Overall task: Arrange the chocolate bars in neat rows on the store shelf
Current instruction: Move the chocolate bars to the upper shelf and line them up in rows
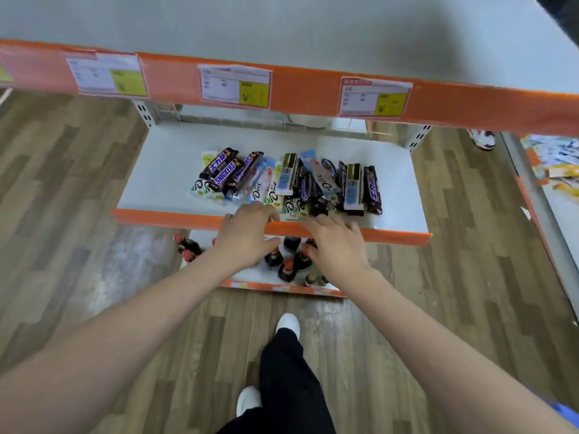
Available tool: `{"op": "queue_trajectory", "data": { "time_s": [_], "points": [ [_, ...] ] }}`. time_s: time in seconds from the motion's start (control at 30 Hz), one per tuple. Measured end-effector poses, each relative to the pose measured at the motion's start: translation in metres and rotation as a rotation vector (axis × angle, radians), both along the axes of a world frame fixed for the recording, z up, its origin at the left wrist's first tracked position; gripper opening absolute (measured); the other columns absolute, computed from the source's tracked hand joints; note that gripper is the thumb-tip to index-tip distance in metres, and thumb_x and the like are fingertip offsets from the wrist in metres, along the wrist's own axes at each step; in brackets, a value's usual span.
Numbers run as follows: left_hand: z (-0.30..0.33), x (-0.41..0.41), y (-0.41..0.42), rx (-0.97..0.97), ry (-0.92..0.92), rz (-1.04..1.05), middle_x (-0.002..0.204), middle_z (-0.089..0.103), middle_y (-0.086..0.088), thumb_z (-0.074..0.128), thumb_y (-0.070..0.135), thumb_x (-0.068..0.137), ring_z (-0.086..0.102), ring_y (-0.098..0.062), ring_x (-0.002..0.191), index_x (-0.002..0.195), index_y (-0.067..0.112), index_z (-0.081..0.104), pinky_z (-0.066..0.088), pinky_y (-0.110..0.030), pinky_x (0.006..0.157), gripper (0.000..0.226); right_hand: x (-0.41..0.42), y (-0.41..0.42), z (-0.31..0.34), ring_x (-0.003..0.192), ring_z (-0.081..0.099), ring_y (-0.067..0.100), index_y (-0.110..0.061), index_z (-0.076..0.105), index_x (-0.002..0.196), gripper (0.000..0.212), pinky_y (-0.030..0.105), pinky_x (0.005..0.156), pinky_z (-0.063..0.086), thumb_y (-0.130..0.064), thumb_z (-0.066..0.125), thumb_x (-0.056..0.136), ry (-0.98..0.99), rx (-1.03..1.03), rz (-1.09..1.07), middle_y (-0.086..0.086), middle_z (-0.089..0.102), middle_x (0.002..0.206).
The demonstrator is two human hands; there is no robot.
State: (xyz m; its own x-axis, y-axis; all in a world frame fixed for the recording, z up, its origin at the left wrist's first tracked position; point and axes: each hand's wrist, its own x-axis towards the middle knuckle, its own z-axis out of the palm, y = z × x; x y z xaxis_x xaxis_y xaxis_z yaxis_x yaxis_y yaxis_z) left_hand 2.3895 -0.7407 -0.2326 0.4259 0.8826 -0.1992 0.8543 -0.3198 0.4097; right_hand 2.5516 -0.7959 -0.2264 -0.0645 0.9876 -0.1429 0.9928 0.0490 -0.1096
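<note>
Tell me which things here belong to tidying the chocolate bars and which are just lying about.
For the job:
- jumbled chocolate bars
- middle shelf they lie on
- left hand and right hand, both reaching in, holding nothing

Just lying about:
- bottles on the lower shelf
- price tags above
- packets at far right

Landmark: orange front lip of the middle shelf.

Behind the lip, bare white shelf is lying open to the left of the chocolate bar pile and in a narrower strip to its right — room for a hand on either side. The pile is sitting mid-shelf, reaching almost to the lip.

Above the lip, the upper shelf edge with price tags is overhanging, limiting access from overhead.

Over the lip's centre, the left hand and right hand are occupying the front approach.

Below the lip, bottles are crowding the lower shelf.
</note>
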Motion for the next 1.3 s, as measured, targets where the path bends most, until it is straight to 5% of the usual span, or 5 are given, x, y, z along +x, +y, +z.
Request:
{"op": "queue_trajectory", "data": {
  "time_s": [0.5,0.67,0.97,1.17,1.3],
  "points": [
    [-0.112,0.014,0.089,0.002,-0.102,0.115,0.116,0.057,-0.004,0.070,0.033,0.078,0.053,-0.024,0.110,0.116,0.017,0.055,0.048,-0.043,0.087,0.044,0.003,0.113,-0.096,0.079,0.063,0.027,-0.015,0.068,0.090,0.035,0.038,0.068,0.047,-0.025,0.084,0.061,0.006,0.176,0.091,0.005,0.064,0.084],
    [-0.130,0.034,0.110,0.100,-0.065,0.210,0.112,0.057,-0.001,0.064,0.052,0.078,0.053,-0.022,0.106,0.115,0.016,0.050,0.048,-0.043,0.087,0.053,0.013,0.149,-0.106,0.125,0.042,0.021,-0.024,0.047,0.128,0.039,0.039,0.095,0.035,-0.028,0.056,0.090,-0.004,0.166,0.082,-0.001,0.046,0.129],
    [-0.146,0.047,0.114,0.101,0.006,0.282,0.123,0.046,-0.001,0.061,0.051,0.080,0.042,-0.022,0.119,0.118,0.020,0.042,0.039,-0.041,0.098,0.052,0.018,0.161,-0.129,0.134,0.029,0.025,-0.034,0.038,0.137,0.054,0.044,0.100,0.027,-0.032,0.058,0.087,-0.103,0.138,0.120,-0.003,0.036,0.143],
    [-0.145,0.040,0.110,0.054,-0.084,0.334,0.115,0.045,-0.004,0.066,0.035,0.080,0.046,-0.022,0.107,0.112,0.015,0.043,0.044,-0.034,0.085,0.043,0.019,0.158,-0.137,0.096,0.061,0.025,-0.027,0.066,0.104,0.045,0.041,0.078,0.044,-0.016,0.078,0.063,-0.158,0.259,0.174,-0.001,0.064,0.110],
    [-0.147,0.034,0.108,0.022,-0.107,0.352,0.116,0.042,-0.006,0.068,0.031,0.079,0.042,-0.025,0.109,0.114,0.013,0.042,0.044,-0.035,0.089,0.048,0.023,0.152,-0.136,0.085,0.065,0.029,-0.020,0.070,0.091,0.035,0.042,0.075,0.049,-0.010,0.055,0.061,-0.117,0.379,0.310,0.007,0.065,0.114]
  ]
}}
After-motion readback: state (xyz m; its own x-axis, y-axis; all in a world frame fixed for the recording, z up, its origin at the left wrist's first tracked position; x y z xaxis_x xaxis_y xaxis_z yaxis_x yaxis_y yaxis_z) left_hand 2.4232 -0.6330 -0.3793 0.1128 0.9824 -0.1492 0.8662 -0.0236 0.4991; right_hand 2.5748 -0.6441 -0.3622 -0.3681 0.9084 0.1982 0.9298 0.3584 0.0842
